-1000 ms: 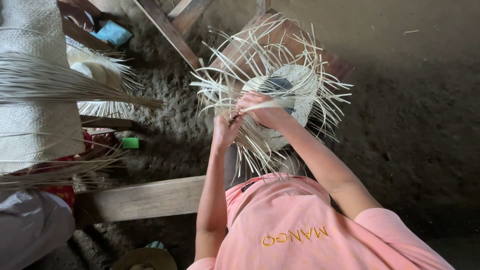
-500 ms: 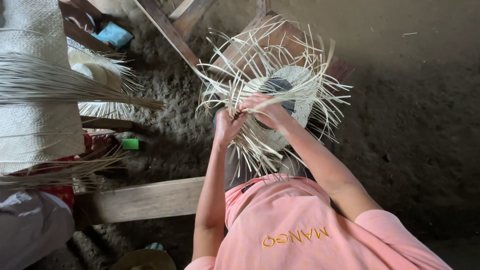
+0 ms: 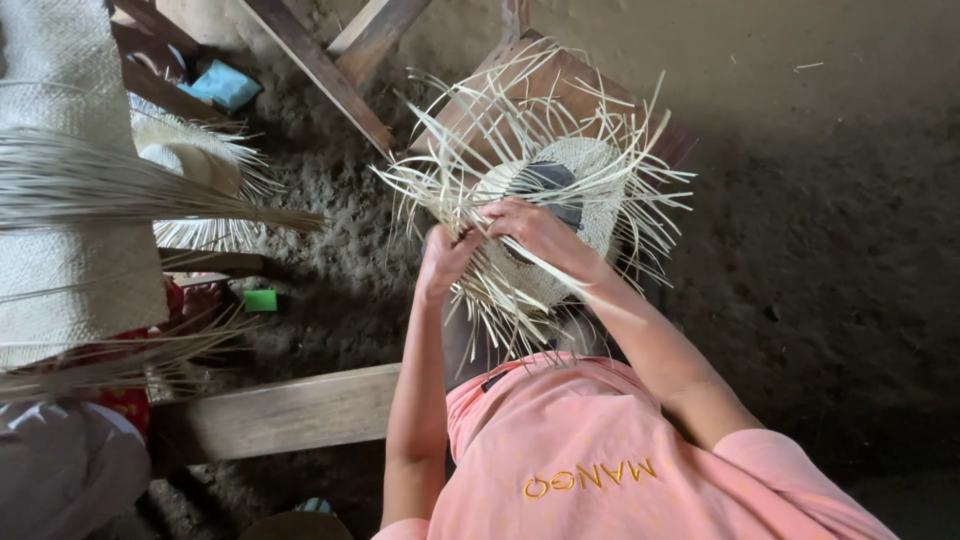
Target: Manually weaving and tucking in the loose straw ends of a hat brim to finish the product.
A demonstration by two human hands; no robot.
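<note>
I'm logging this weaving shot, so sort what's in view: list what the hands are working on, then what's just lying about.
In hand:
- half-woven straw hat with loose strands sticking out
- left hand, fingers pinching strands at its edge
- right hand, resting on the weave

Lying about:
- another straw hat on the ground
- small green block
- blue cloth
- wooden plank

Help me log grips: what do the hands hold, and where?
Both the left hand and right hand grip loose strands at the near edge of the straw weave.
</note>
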